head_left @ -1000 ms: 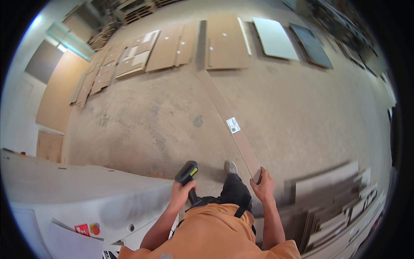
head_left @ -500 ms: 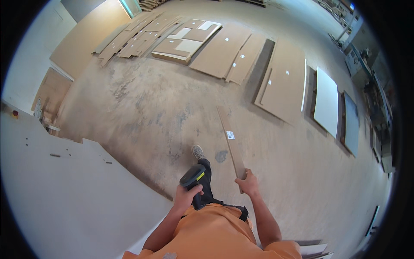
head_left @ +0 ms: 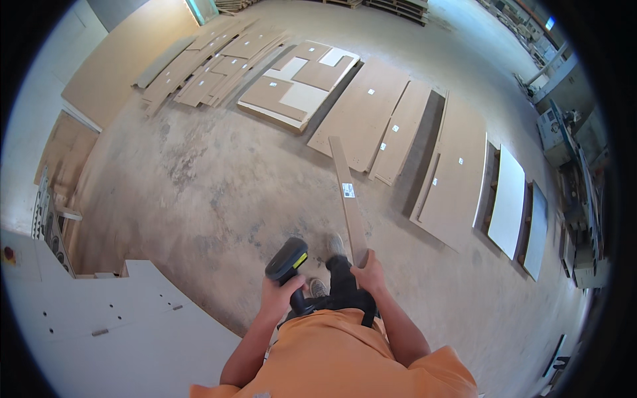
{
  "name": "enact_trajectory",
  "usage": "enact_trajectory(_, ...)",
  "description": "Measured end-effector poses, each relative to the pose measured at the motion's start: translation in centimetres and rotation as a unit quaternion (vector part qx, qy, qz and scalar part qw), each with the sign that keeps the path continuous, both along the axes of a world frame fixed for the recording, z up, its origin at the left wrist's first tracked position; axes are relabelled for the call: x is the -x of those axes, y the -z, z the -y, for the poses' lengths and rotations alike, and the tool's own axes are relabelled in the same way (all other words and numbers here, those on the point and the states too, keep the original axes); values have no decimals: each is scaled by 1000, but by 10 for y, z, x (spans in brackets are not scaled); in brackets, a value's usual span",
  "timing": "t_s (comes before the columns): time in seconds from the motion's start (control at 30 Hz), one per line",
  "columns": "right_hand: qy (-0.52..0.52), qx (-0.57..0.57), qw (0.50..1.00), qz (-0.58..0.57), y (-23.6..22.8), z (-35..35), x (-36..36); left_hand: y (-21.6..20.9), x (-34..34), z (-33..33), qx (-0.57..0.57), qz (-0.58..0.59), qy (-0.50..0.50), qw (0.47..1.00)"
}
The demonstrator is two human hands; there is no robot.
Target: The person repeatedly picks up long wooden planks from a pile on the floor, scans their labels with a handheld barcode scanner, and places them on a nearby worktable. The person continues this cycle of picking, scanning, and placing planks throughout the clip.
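Note:
My left hand (head_left: 281, 294) is wrapped round the grip of a black handheld barcode scanner (head_left: 286, 260) with a yellow label on its side. In my right hand (head_left: 369, 272) is the near end of a long, narrow brown board strip (head_left: 342, 166), with the fingers closed on its edge. A white printed label (head_left: 348, 190) sits partway along the strip. The strip points away from me over the floor, and its far end overlaps the view of a large brown panel (head_left: 365, 99). Scanner and strip are apart from each other.
Stacks of labelled brown panels (head_left: 458, 159) lie in a row ahead, beside a brown-and-white stack (head_left: 312, 79). White boards (head_left: 507, 199) lie farther right. A large pale surface with holes (head_left: 133, 325) fills the lower left. Pallets (head_left: 398, 8) stand at the back.
The panel row now appears nearer and lower in view, and my feet have shifted as in a step. Both hands keep their holds; the strip's far end has risen in view.

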State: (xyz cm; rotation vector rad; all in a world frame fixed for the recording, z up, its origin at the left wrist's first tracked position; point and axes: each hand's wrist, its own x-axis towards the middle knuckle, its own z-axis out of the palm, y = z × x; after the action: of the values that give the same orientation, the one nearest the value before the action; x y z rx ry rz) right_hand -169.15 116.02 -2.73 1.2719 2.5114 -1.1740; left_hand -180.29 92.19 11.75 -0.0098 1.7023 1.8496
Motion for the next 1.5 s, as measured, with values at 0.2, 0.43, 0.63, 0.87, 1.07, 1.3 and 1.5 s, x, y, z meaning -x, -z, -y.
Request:
enact_trajectory(0.2, -7, 111, 988, 104, 60, -63, 191, 40, 127, 0, 76, 26, -167, 983)
enact_trajectory(0.43, 54, 277, 951, 123, 122, -108, 421, -3, 309, -21, 200, 43, -255, 945)
enact_trajectory(0.63, 124, 235, 962, 55, 115, -132, 565, -13, 454, -53, 186, 34, -233, 954)
enact_trajectory(0.87, 124, 141, 981, 43, 155, -171, 676, 39, 637, -101, 181, 55, -104, 976)
enact_trajectory(1.07, 181, 146, 965, 125, 159, -213, 764, 51, 809, -140, 162, 101, -41, 981)
enact_trajectory(1.3, 227, 106, 960, 122, 168, -274, 827, 62, 908, -175, 206, 50, 4, 977)
enact_trajectory(1.5, 186, 86, 965, 164, 187, -393, 911, 77, 928, -198, 278, 146, 0, 949)
